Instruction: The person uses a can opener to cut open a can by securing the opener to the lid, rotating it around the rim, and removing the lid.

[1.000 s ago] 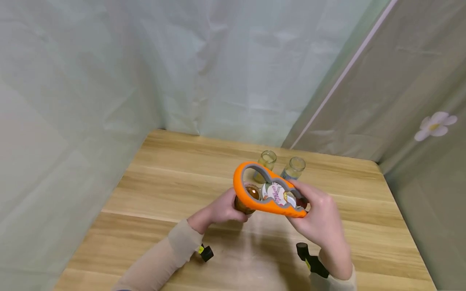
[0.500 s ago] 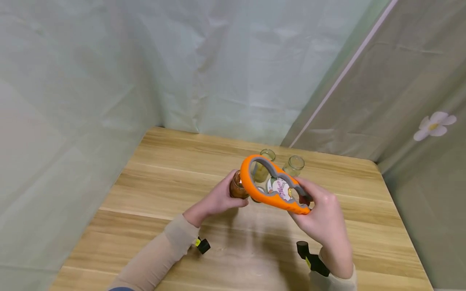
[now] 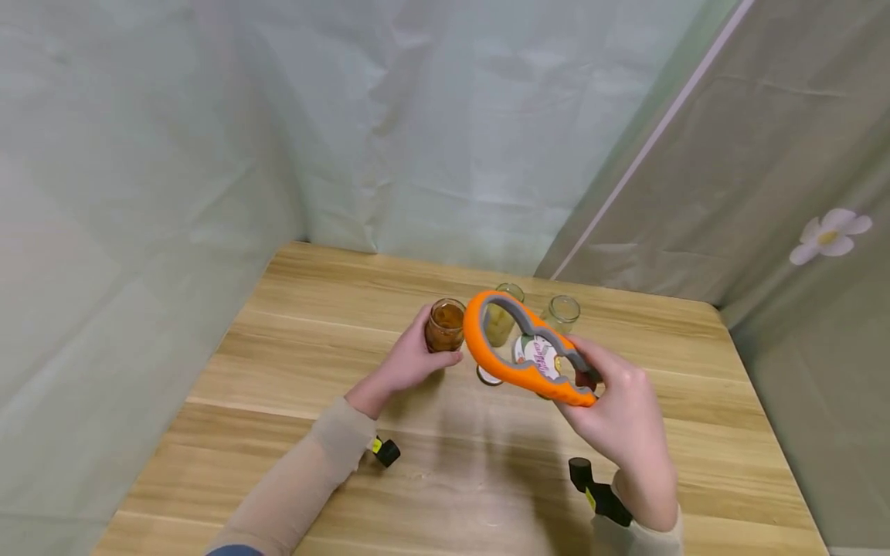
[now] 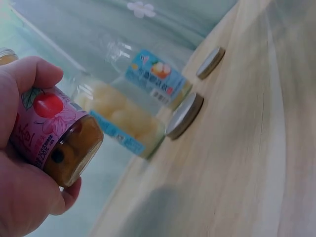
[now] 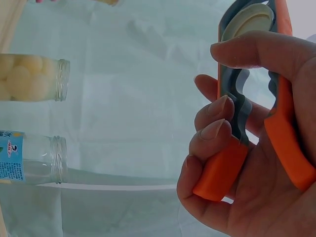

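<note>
My left hand grips a small glass jar with amber-brown contents and an uncovered rim. In the left wrist view the jar's pink label shows red fruit, and its base points toward the table. My right hand holds an orange and grey jar opener by its handle ends, raised over the table. A printed white lid shows inside the opener's loop. The right wrist view has the lid between the opener's grey inner sides, with my thumb across it.
Behind the opener stand a jar of pale round fruit and a clear jar, both without lids. Two lids lie on the wooden table near them. Pale curtains hang behind the table. Black wrist cameras stick out from both arms.
My left hand has carried the amber jar left and away from me, out from under the opener. My right hand has shifted slightly right and farther away, the lid staying in the opener.
</note>
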### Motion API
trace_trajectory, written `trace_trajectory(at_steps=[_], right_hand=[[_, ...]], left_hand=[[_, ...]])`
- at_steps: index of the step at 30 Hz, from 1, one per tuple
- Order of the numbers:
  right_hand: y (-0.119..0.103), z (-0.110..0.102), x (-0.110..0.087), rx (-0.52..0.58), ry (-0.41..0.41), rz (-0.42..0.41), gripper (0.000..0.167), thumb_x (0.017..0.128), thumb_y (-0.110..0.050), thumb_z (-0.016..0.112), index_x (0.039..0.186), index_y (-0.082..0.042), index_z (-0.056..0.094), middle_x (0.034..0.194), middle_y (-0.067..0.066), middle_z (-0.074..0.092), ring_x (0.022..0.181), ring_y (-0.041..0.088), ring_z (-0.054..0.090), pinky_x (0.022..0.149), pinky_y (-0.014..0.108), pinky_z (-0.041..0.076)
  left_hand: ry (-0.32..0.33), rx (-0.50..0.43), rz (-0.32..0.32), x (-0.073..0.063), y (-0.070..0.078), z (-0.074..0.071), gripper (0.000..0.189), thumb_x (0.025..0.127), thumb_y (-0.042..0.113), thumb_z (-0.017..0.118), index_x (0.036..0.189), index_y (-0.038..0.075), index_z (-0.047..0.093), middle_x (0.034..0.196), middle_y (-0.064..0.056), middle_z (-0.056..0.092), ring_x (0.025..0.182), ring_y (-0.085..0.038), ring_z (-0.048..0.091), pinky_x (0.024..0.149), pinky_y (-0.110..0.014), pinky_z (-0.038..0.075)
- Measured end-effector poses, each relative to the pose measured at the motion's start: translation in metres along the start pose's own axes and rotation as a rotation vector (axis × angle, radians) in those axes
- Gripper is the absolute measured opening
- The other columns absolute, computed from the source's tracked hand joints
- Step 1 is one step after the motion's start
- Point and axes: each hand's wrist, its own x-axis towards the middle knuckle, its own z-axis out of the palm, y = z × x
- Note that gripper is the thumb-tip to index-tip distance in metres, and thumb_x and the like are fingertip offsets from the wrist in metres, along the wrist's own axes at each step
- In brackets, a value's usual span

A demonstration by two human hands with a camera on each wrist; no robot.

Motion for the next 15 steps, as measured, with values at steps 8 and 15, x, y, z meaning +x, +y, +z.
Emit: trace_trajectory(at_steps=[8, 15], right_hand=[[-0.004, -0.004, 0.001, -0.003, 0.006, 0.006, 0.046, 0.074, -0.009, 0.090, 0.118, -0.014, 0.077, 0.082, -0.009, 0.064, 0.070, 0.008, 0.056, 0.064, 0.018, 0.046], [-0.007, -0.005, -0.003, 0.000, -0.001, 0.011, 0.046, 0.075, -0.008, 0.089, 0.119, -0.014, 0.077, 0.082, -0.010, 0.064, 0.069, 0.008, 0.057, 0.062, 0.020, 0.047]], left_hand=[[0.118, -0.013, -0.011, 0.023, -0.013, -0.008, 0.076, 0.091, 0.011, 0.085, 0.153, 0.014, 0.040, 0.137, -0.014, 0.059, 0.122, -0.032, 0.060, 0.108, -0.051, 0.047], [0.178, -0.035, -0.043, 0.031, -0.022, -0.014, 0.067, 0.092, 0.010, 0.084, 0.146, 0.013, 0.043, 0.133, -0.013, 0.059, 0.121, -0.032, 0.059, 0.110, -0.050, 0.045]])
